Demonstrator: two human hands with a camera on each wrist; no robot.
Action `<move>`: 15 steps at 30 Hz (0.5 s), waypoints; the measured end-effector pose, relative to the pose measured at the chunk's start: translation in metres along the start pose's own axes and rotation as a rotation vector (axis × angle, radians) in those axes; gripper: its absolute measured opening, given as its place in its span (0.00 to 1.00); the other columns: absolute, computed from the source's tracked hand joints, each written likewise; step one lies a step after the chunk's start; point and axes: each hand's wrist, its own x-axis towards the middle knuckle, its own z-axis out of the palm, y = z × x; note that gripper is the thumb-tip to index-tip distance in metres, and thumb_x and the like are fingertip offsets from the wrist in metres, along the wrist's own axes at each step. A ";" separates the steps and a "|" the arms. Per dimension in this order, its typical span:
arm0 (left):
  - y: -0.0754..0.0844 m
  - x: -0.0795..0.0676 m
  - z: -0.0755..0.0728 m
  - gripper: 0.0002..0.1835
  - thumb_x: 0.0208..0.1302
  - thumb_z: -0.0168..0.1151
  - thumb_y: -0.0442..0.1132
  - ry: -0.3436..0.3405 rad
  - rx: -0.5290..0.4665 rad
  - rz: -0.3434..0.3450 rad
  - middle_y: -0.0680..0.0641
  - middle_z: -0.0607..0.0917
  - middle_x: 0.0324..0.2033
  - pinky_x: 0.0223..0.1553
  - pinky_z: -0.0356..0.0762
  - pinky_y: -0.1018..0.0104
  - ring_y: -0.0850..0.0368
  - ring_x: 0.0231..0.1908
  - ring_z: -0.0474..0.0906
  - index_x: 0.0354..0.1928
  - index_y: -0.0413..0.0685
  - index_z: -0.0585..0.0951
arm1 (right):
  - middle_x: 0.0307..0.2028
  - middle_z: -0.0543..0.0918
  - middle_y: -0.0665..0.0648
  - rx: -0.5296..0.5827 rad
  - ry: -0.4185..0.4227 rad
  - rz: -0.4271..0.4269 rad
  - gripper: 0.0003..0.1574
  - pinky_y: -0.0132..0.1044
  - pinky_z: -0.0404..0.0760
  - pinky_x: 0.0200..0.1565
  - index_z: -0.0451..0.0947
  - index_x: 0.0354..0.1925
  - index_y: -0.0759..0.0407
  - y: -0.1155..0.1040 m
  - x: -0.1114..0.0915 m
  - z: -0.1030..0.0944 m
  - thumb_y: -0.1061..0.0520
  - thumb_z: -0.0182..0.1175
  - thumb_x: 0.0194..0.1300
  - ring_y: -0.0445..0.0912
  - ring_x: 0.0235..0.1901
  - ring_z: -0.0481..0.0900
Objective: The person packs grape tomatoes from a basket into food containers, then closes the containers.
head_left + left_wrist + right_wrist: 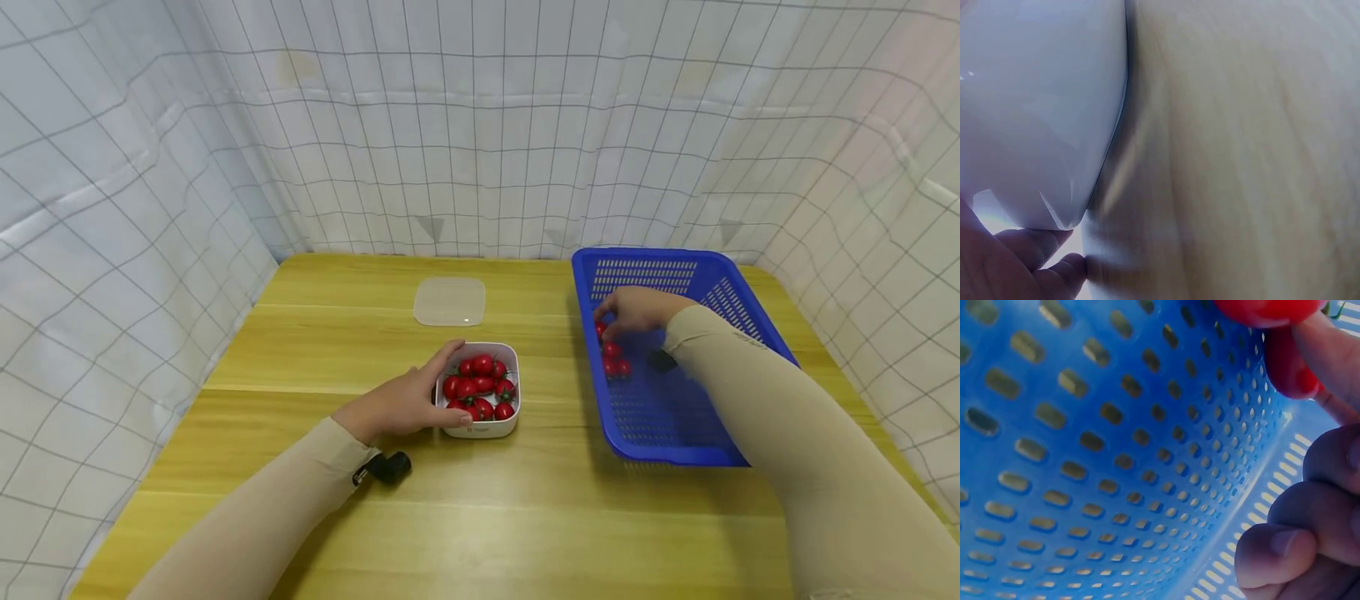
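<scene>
A white square container (480, 428) full of red cherry tomatoes (483, 385) stands on the table. My left hand (408, 400) grips it from the left, thumb on the near side and fingers toward the far side. The left wrist view shows fingers (1035, 250) against the glossy container wall (1041, 112). Inside a blue plastic basket (600, 417), my right hand (637, 308) pinches a cherry tomato (1288, 362) between thumb and finger, its other fingers curled. Another tomato (1266, 309) sits beside it, and several more (613, 358) lie along the basket's left side.
A translucent square lid (450, 302) lies flat on the wooden table (300, 333) behind the container. White gridded curtains (480, 125) enclose the back and both sides. Dark wrist devices (390, 468) are worn at both cuffs. The basket's raised rim surrounds the right hand.
</scene>
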 end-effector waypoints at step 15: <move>0.001 0.000 -0.001 0.63 0.58 0.74 0.67 -0.004 0.011 -0.002 0.46 0.59 0.82 0.79 0.49 0.31 0.26 0.79 0.55 0.86 0.69 0.43 | 0.49 0.89 0.62 -0.014 0.033 0.061 0.21 0.56 0.81 0.57 0.86 0.57 0.59 0.008 -0.010 -0.013 0.55 0.70 0.68 0.57 0.50 0.85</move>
